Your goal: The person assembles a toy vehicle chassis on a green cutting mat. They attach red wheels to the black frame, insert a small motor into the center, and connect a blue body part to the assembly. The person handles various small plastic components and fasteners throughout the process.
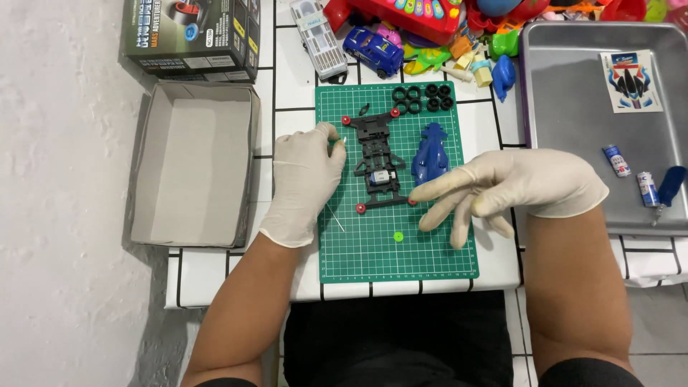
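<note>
A black toy-car chassis (378, 159) with red corner rollers and a small motor lies on a green cutting mat (373, 247). A blue car body shell (430, 153) sits just right of it. My left hand (307, 180), in a white glove, rests flat on the mat's left edge beside the chassis, with something small and green showing at its fingertips. My right hand (502, 190), also gloved, hovers over the mat's right side with fingers spread, pointing at the chassis and holding nothing. Several black tyres (423, 99) lie at the mat's top. A small green gear (398, 236) lies below the chassis.
An open empty cardboard box (193, 161) and its printed lid (190, 36) stand left. A metal tray (573, 107) at right holds a sticker sheet (631, 80), two small batteries (616, 160) and a blue tool (671, 185). Colourful toys (430, 29) crowd the back.
</note>
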